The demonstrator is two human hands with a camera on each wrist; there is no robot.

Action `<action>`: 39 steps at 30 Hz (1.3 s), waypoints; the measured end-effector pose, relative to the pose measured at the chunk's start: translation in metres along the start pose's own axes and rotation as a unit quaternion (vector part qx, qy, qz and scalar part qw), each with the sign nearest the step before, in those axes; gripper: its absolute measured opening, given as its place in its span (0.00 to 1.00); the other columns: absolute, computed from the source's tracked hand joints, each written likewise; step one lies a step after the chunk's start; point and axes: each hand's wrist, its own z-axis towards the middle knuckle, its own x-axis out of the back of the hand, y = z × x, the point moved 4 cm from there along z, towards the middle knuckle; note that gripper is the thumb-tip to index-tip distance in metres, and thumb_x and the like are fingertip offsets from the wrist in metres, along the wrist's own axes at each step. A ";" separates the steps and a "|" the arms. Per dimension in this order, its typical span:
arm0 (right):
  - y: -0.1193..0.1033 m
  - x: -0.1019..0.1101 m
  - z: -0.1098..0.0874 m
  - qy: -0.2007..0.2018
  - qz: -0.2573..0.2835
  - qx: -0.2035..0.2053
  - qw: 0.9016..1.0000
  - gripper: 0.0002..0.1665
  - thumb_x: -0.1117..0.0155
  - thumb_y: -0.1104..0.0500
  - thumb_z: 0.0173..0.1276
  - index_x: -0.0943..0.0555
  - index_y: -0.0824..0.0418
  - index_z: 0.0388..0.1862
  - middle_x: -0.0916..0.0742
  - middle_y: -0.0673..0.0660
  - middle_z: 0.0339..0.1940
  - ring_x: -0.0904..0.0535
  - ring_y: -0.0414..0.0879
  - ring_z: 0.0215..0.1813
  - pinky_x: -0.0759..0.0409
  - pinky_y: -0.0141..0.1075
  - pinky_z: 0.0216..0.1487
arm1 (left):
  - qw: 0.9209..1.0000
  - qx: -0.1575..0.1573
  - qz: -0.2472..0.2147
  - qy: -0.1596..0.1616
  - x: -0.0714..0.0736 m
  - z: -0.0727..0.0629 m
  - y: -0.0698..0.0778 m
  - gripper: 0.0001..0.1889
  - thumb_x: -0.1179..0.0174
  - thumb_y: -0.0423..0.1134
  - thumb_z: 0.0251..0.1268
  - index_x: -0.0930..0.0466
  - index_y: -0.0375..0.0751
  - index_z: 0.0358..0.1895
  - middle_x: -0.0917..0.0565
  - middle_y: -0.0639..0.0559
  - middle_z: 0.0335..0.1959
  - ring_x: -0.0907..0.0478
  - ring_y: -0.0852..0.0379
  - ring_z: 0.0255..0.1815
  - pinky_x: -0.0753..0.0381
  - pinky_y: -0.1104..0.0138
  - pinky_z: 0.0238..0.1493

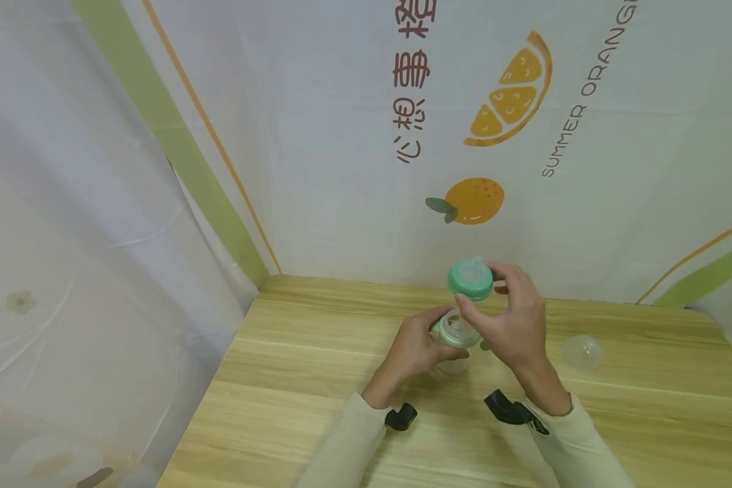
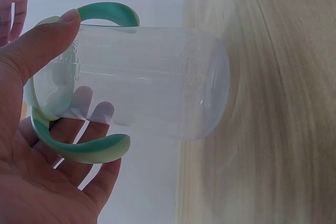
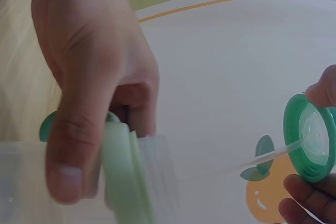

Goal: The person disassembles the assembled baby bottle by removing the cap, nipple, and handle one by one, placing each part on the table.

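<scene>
My left hand grips a clear baby bottle around its neck, thumb on one side and fingers on the other. A pale green ring with two curved green handles circles that neck, and the bottle's mouth is uncovered. Above it, my right hand pinches a green screw lid by the rim between thumb and fingers. A clear spout tops the lid in the head view. From the lid's underside a thin straw runs toward the bottle's mouth in the right wrist view.
A clear dome-shaped cap lies on the wooden table to the right of my right hand. Behind the table's back edge hangs a white cloth printed with oranges and lettering. Another pale cloth hangs at the left.
</scene>
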 end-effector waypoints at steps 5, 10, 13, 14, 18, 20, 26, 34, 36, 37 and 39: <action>-0.005 0.003 0.006 0.011 0.001 0.007 1.000 0.35 0.18 0.56 0.60 0.18 0.74 0.60 0.11 0.68 0.53 0.17 0.60 0.53 0.22 0.37 0.52 | 1.000 -0.007 -0.004 0.002 0.000 0.000 -0.001 0.37 0.11 0.39 0.54 0.16 0.40 0.69 0.09 0.49 0.58 0.13 0.60 0.55 0.16 0.67 0.57; -0.009 0.005 0.012 0.019 0.005 0.011 1.000 0.34 0.17 0.57 0.59 0.17 0.73 0.61 0.11 0.66 0.53 0.17 0.58 0.54 0.21 0.36 0.52 | 1.000 -0.008 -0.012 -0.001 0.000 0.000 -0.001 0.37 0.11 0.38 0.54 0.16 0.41 0.69 0.09 0.48 0.57 0.13 0.60 0.55 0.16 0.67 0.58; -0.012 0.007 0.015 0.025 0.008 0.012 1.000 0.34 0.17 0.58 0.59 0.17 0.73 0.61 0.11 0.67 0.54 0.16 0.59 0.55 0.21 0.34 0.53 | 1.000 -0.009 -0.018 -0.002 0.000 0.000 -0.001 0.37 0.12 0.37 0.55 0.16 0.41 0.69 0.09 0.47 0.58 0.13 0.60 0.55 0.16 0.66 0.58; -0.013 0.008 0.016 0.027 0.008 0.013 1.000 0.34 0.17 0.58 0.59 0.17 0.73 0.61 0.11 0.67 0.54 0.16 0.60 0.55 0.21 0.34 0.53 | 1.000 -0.008 -0.020 -0.002 0.000 0.000 -0.001 0.37 0.12 0.37 0.55 0.16 0.41 0.69 0.09 0.47 0.58 0.13 0.59 0.56 0.16 0.66 0.59; -0.015 0.014 0.020 0.041 0.012 0.016 0.999 0.33 0.18 0.59 0.59 0.16 0.74 0.61 0.10 0.67 0.53 0.16 0.60 0.54 0.22 0.33 0.53 | 1.000 -0.004 -0.021 0.001 -0.001 0.000 -0.002 0.37 0.11 0.38 0.54 0.16 0.40 0.69 0.09 0.45 0.58 0.13 0.59 0.56 0.16 0.65 0.60; -0.015 0.017 0.021 0.049 0.014 0.015 0.999 0.33 0.18 0.60 0.58 0.16 0.74 0.60 0.10 0.67 0.53 0.16 0.58 0.54 0.22 0.32 0.53 | 1.000 -0.001 -0.019 0.001 -0.001 0.000 -0.002 0.37 0.11 0.38 0.54 0.16 0.39 0.69 0.09 0.44 0.59 0.13 0.58 0.57 0.16 0.64 0.61; -0.012 0.026 0.021 0.061 0.013 0.004 0.998 0.34 0.17 0.62 0.58 0.16 0.74 0.61 0.10 0.67 0.55 0.17 0.55 0.55 0.23 0.30 0.54 | 1.000 0.007 0.000 -0.003 -0.001 0.001 -0.002 0.40 0.11 0.40 0.54 0.17 0.39 0.71 0.10 0.48 0.61 0.14 0.56 0.60 0.17 0.64 0.62; -0.004 0.034 0.017 0.069 0.002 -0.005 0.998 0.35 0.17 0.63 0.57 0.16 0.74 0.62 0.10 0.67 0.55 0.18 0.45 0.56 0.23 0.30 0.54 | 1.000 0.018 0.004 -0.004 0.000 0.001 -0.003 0.41 0.11 0.43 0.54 0.17 0.41 0.73 0.11 0.49 0.63 0.15 0.55 0.62 0.17 0.61 0.64; -0.002 0.036 0.015 0.073 0.001 -0.008 0.997 0.35 0.16 0.63 0.57 0.16 0.74 0.62 0.10 0.67 0.55 0.19 0.41 0.56 0.23 0.29 0.54 | 1.000 0.013 0.006 -0.004 -0.001 0.001 -0.003 0.41 0.11 0.43 0.54 0.18 0.41 0.73 0.11 0.49 0.64 0.15 0.54 0.63 0.18 0.59 0.65; -0.001 0.037 0.015 0.074 0.000 -0.009 0.997 0.35 0.16 0.63 0.56 0.16 0.74 0.62 0.10 0.67 0.55 0.20 0.39 0.56 0.23 0.29 0.54 | 1.000 0.011 0.007 -0.006 -0.001 0.001 -0.003 0.42 0.11 0.44 0.54 0.18 0.41 0.73 0.12 0.49 0.64 0.15 0.54 0.64 0.18 0.59 0.65; 0.002 0.039 0.013 0.078 -0.002 -0.013 0.997 0.34 0.16 0.63 0.56 0.16 0.74 0.61 0.10 0.67 0.54 0.21 0.36 0.55 0.24 0.28 0.54 | 1.000 0.010 0.006 -0.007 -0.001 0.000 -0.003 0.42 0.11 0.43 0.55 0.18 0.41 0.73 0.12 0.49 0.64 0.15 0.54 0.64 0.18 0.59 0.66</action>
